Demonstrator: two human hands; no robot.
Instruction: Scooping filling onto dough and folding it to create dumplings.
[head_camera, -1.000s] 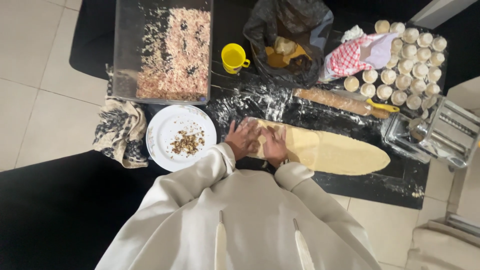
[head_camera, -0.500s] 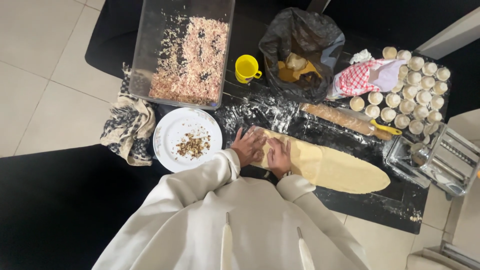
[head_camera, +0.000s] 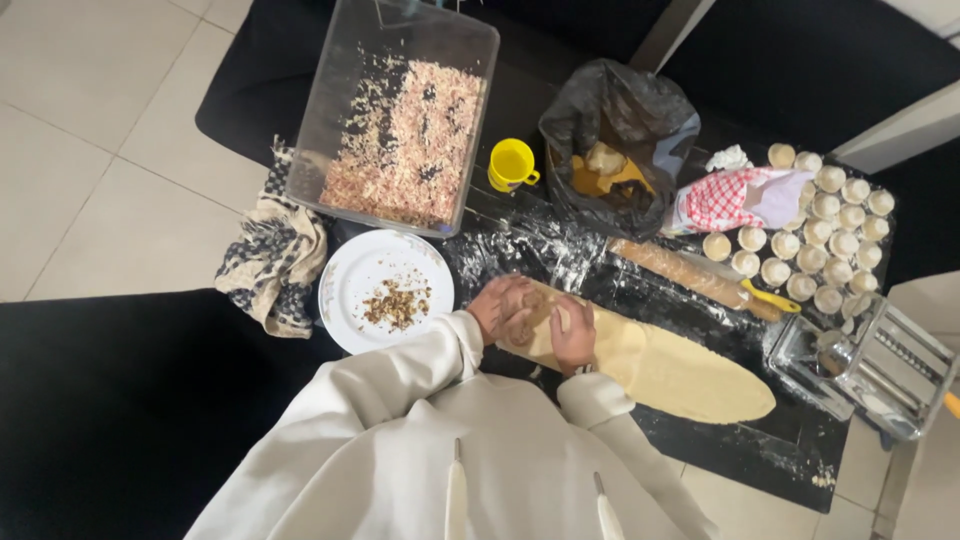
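Here we look down on a black worktop (head_camera: 120, 400) dusted with flour, and we take the long dough sheet (head_camera: 680, 375) as our landmark. The sheet is pale yellow, rolled thin, and lies flat on the worktop.

Far up and to the left of the dough sheet stands the clear plastic box (head_camera: 400, 120), with a layer of pink and white minced filling on its bottom. Above the middle of the sheet sits the black plastic bag (head_camera: 610, 130), open, with something yellowish inside. At the right end of the sheet, just beside it, stands the metal pasta machine (head_camera: 880, 365). Above that end are the small round dough pieces (head_camera: 820, 240) in rows, and a red checked cloth (head_camera: 720, 200) lies next to them. Left of the sheet is the white plate (head_camera: 350, 270) with a small heap of brown crumbs, and further left a patterned cloth (head_camera: 275, 260). The wooden rolling pin (head_camera: 680, 270) lies just above the sheet, nearly parallel to it, with a yellow tool at its right end. The yellow cup (head_camera: 511, 165) stands between the box and the bag.

Both hands are on the left end of the sheet. The left hand (head_camera: 500, 305) and the right hand (head_camera: 572, 330) are close together, fingers curled down on the dough; we cannot tell if they pinch it or only press it.
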